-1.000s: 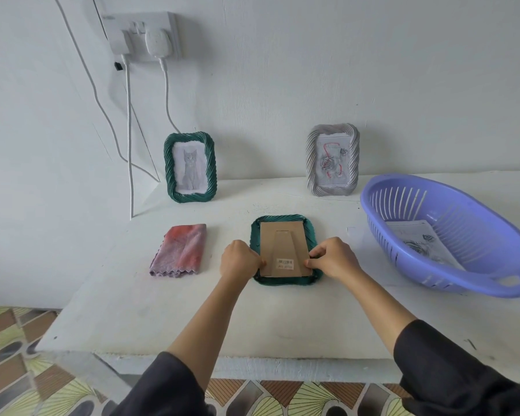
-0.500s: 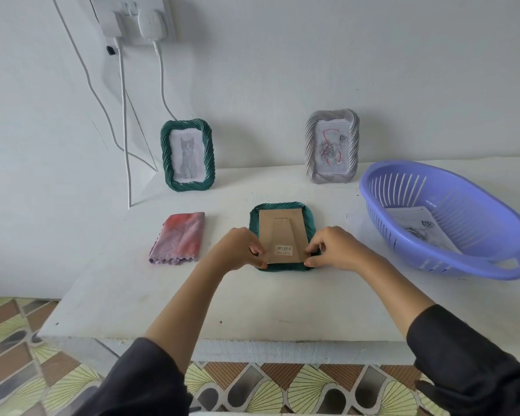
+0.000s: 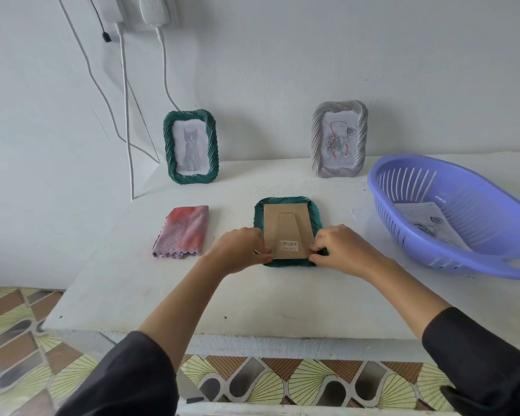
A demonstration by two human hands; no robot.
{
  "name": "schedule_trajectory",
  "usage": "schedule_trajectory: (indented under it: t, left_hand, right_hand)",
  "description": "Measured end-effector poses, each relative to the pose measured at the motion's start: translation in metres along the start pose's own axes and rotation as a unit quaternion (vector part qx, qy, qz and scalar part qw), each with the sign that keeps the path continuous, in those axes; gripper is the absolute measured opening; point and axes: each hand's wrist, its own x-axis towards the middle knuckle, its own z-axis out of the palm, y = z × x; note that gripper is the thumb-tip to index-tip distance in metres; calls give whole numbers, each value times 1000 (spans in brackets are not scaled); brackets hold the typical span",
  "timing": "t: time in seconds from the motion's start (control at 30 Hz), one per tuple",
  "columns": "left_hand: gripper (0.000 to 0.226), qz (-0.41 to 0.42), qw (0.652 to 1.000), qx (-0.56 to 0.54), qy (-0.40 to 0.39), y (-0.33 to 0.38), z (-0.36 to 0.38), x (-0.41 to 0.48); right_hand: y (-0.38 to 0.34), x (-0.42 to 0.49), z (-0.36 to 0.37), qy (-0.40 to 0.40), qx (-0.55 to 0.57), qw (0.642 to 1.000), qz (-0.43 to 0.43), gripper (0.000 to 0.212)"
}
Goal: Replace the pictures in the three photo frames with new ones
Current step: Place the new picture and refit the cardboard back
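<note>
A green photo frame (image 3: 287, 202) lies face down in the middle of the white table, its brown cardboard backing (image 3: 288, 228) with a barcode sticker facing up. My left hand (image 3: 240, 250) pinches the backing's lower left corner and my right hand (image 3: 341, 250) pinches its lower right corner. A second green frame (image 3: 191, 147) with a cat picture stands against the wall at the back left. A silver frame (image 3: 339, 139) with a rose picture stands at the back right. Loose printed pictures (image 3: 427, 221) lie in the purple basket.
The purple slotted basket (image 3: 451, 265) sits at the right of the white table (image 3: 252, 298). A folded pink-red cloth (image 3: 183, 232) lies left of the face-down frame. White cables (image 3: 126, 115) hang from a wall socket down to the table's back left. Patterned floor shows below the table's front edge.
The view has tilted upward a little. Both hands have shifted from gripping the frame's lower sides to pinching the lower corners of the backing, whose near edge looks slightly raised.
</note>
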Motion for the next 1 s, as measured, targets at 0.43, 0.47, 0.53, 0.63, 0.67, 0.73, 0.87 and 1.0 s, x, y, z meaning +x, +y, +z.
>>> schedule_trajectory:
  t: [0.43,0.47,0.53,0.63,0.67,0.73,0.87,1.0]
  left_hand:
    - [24,-44,994,-94,23,-9,2,11]
    - [23,-40,995,-90,27,-9,2,11]
    - [19,-29,995,-85,44,-11,2,12]
    - [19,-56,982,-161,86,-17,6,15]
    - [20,-70,973,-194,102,-19,7,18]
    - [20,-95,955,-244,138,-21,9,26]
    - [25,-124,943,-237,196,-22,10,54]
    - [33,-150,948,-207,190,-22,8,83]
  right_hand:
    - [1,2,7,36,71,996,46,17]
    - [1,3,7,32,79,995,55,16]
    - [2,5,5,18,117,990,76,11]
    - [7,14,0,18,207,971,121,8]
    - [9,20,-2,35,225,964,136,8]
    - [13,36,-5,88,235,953,171,13]
    - [19,75,-2,132,205,943,225,27]
    - [25,100,7,105,168,949,247,29]
